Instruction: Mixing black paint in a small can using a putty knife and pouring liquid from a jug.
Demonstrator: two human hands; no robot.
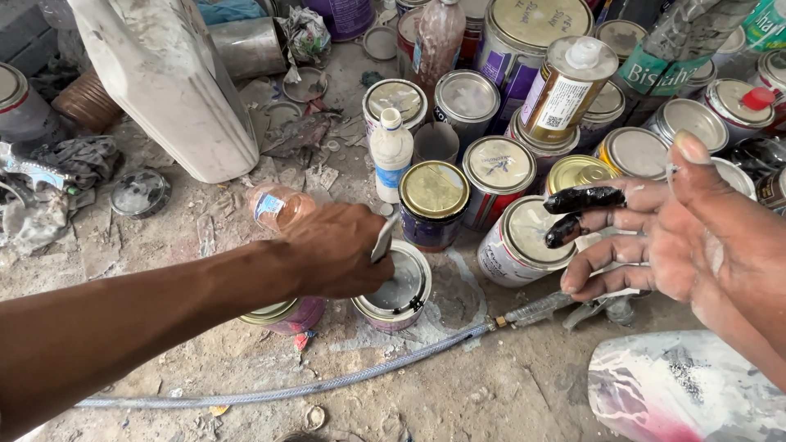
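Upper left of frame: I note a big white jug (168, 82) standing on the dusty floor (508, 393). Centre: my left hand (336, 250) is closed around a flat metal tool (384, 238), its tip at the rim of an open tin (399, 288). A clear hose (327, 381) runs below. Right: my right hand (679, 229) is spread open, holding nothing, two fingertips (585, 199) black with paint, over sealed tins (524, 241).

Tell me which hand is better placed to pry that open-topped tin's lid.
Left, probably: the left hand already holds a flat tool over the tin. The right hand hovers apart, fingertips black-coated.
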